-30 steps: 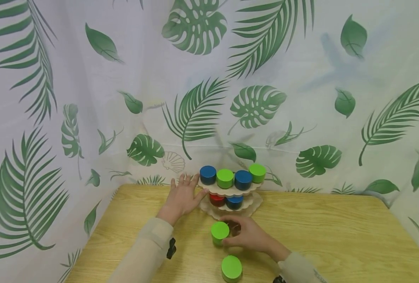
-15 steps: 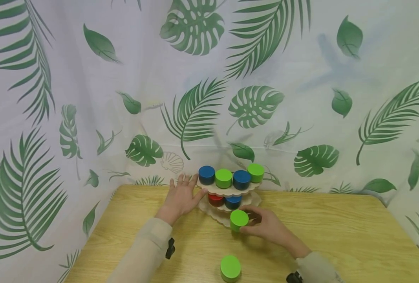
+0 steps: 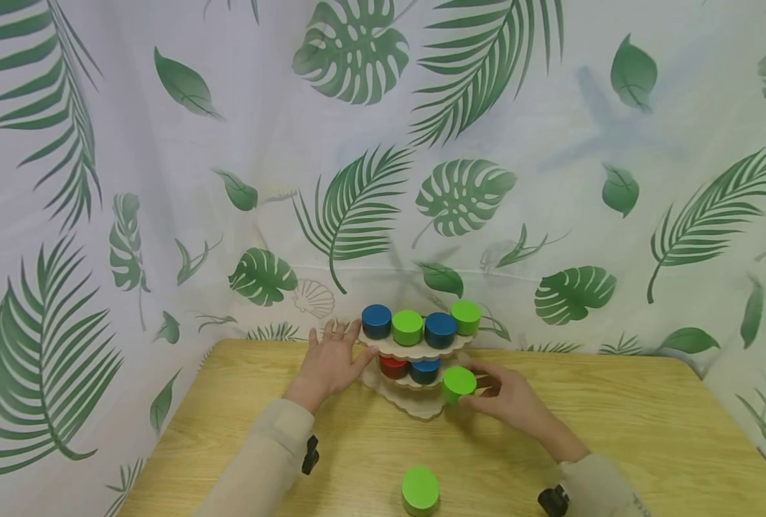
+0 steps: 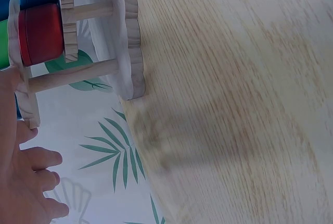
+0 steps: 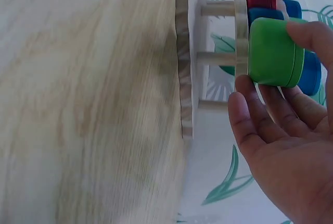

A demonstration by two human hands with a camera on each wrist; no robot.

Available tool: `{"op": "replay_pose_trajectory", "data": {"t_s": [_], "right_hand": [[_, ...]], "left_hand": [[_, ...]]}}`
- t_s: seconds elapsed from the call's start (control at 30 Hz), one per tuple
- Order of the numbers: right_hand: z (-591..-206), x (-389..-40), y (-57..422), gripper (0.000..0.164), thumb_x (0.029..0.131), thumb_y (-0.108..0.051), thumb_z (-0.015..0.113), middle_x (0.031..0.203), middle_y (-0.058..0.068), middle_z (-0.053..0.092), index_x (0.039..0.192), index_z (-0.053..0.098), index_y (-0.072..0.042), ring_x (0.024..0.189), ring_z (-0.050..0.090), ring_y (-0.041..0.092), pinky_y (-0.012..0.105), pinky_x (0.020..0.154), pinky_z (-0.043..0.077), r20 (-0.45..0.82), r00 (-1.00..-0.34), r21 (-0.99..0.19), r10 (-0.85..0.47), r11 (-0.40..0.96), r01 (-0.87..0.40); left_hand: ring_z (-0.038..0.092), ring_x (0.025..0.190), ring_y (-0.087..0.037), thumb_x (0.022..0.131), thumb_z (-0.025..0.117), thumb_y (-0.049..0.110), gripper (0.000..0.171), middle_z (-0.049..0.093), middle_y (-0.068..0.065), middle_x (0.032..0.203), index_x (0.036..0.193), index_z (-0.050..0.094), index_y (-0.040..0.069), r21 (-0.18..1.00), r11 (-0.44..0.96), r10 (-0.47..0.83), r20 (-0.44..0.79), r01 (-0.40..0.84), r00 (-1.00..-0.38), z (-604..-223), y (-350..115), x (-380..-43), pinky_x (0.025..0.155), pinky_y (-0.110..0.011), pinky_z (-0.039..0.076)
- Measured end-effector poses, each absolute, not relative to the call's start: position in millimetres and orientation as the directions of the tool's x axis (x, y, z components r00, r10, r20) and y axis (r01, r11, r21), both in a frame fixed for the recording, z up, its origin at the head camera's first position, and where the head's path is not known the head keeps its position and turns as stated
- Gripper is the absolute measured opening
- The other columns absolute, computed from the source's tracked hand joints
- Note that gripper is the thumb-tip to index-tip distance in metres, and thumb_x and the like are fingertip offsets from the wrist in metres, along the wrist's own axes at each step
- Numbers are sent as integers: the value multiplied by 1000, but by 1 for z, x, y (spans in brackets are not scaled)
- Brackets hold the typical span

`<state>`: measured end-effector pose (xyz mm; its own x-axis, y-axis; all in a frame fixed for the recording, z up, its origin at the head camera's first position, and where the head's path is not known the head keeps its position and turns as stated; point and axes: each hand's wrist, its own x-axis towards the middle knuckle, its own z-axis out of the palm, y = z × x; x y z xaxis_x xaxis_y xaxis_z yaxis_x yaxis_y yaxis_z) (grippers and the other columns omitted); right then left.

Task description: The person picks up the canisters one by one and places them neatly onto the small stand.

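My right hand [image 3: 512, 398] pinches a green round tin [image 3: 459, 385] between thumb and fingers, at the right side of a tiered wooden stand [image 3: 415, 407]. In the right wrist view that tin [image 5: 273, 52] overlaps the middle tier's edge. My left hand [image 3: 331, 366] has its fingers spread, with thumb and forefinger at the top tier's left edge. Blue tins [image 3: 376, 322] and green tins [image 3: 407, 327] stand on the top tier. Below them, a red tin [image 3: 393, 367] and a blue tin [image 3: 425, 371] sit on the middle tier, partly hidden by the top one.
Another green tin [image 3: 420, 491] stands on the wooden table [image 3: 615, 424] near its front. Close behind the stand hangs a white cloth [image 3: 370, 122] printed with green leaves. Wooden posts [image 4: 73, 75] hold the tiers apart.
The right hand has carried the green tin from the table in front of the stand rightward and back to the middle tier's right side. The left hand stays at the stand.
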<state>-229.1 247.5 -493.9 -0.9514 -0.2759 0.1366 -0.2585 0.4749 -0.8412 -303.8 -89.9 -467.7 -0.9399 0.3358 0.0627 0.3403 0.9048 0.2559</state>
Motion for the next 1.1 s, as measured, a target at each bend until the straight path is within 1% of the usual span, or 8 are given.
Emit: {"op": "replay_pose_trajectory", "data": {"t_s": [0.17,0.33,0.4,0.57,0.7,0.97,1.1], "right_hand": [[-496,-234,251,63,92,-21,83,136,20,68,145,59,2,110,71,25,24,86,58,152,-964,-835,-218,494,-243],[-498,-238,251,61,92,-19,83,139,22,66,145,59,0,110,71,31,25,85,59,181,-965,-841,-189,479,-251],[-499,-240,252,61,93,-18,82,140,23,65,146,59,1,110,71,32,25,84,59,182,-966,-844,-184,474,-249],[-499,-241,251,59,93,-17,82,140,24,64,145,59,-1,110,71,28,24,81,60,173,-970,-857,-169,459,-233],[-498,-241,251,59,93,-16,81,139,24,64,146,59,-1,110,72,29,24,79,60,180,-969,-863,-168,445,-238],[-500,-241,250,59,93,-17,81,138,24,65,145,59,-1,109,71,28,24,80,60,179,-970,-853,-165,465,-237],[-500,-242,250,59,93,-18,82,138,23,65,145,60,-1,107,72,23,24,80,61,180,-970,-851,-164,469,-238]], "left_hand": [[23,161,-45,108,36,66,81,37,-23,168,167,32,11,262,903,334,69,340,-940,-469,-90,-305,127,-70,17],[23,161,-45,107,36,67,81,37,-23,168,167,32,11,263,903,333,67,338,-941,-469,-90,-305,127,-70,17],[22,161,-45,107,35,67,82,36,-23,168,167,31,11,260,905,332,63,337,-941,-470,-90,-305,127,-70,17],[22,161,-45,107,35,67,82,35,-23,169,167,31,11,258,906,332,62,336,-941,-469,-90,-305,128,-69,16],[22,161,-45,107,35,67,82,35,-23,169,167,31,11,262,904,333,67,338,-941,-468,-90,-304,128,-70,16],[22,161,-45,107,35,68,82,36,-22,169,167,31,12,263,905,331,60,335,-942,-468,-90,-304,128,-69,16],[22,161,-45,107,34,69,82,35,-22,169,167,31,13,264,904,331,63,336,-941,-469,-89,-305,128,-69,16]]}}
